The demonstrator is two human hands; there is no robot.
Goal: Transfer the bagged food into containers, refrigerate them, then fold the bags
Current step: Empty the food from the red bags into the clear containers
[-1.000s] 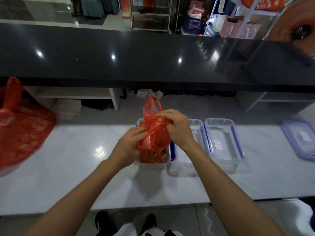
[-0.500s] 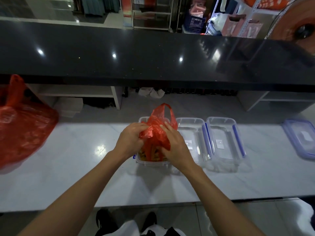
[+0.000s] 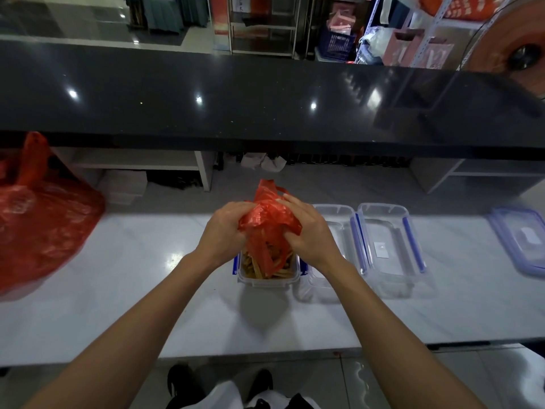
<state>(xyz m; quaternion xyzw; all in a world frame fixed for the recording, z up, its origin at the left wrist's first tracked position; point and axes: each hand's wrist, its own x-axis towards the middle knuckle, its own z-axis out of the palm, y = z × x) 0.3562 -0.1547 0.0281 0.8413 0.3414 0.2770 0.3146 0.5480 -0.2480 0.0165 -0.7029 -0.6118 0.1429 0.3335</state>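
A small red plastic bag [image 3: 269, 219] hangs over a clear container [image 3: 267, 280] with blue clips on the white counter. My left hand [image 3: 225, 228] grips the bag's left side and my right hand [image 3: 306, 231] grips its right side. Yellowish strips of food [image 3: 259, 268] lie in the container below the bag's mouth. The bag's lower part reaches into the container among the food.
Two empty clear containers [image 3: 333, 240] [image 3: 386, 246] stand to the right of the filled one. A blue-rimmed lid [image 3: 525, 240] lies at the far right. A large red bag [image 3: 41, 225] sits at the left. A raised black counter [image 3: 265, 104] runs along the back.
Both hands have shifted their grip on the red bag and squeezed it lower over the container. The bag's upright handle has dropped and more food shows in the container.
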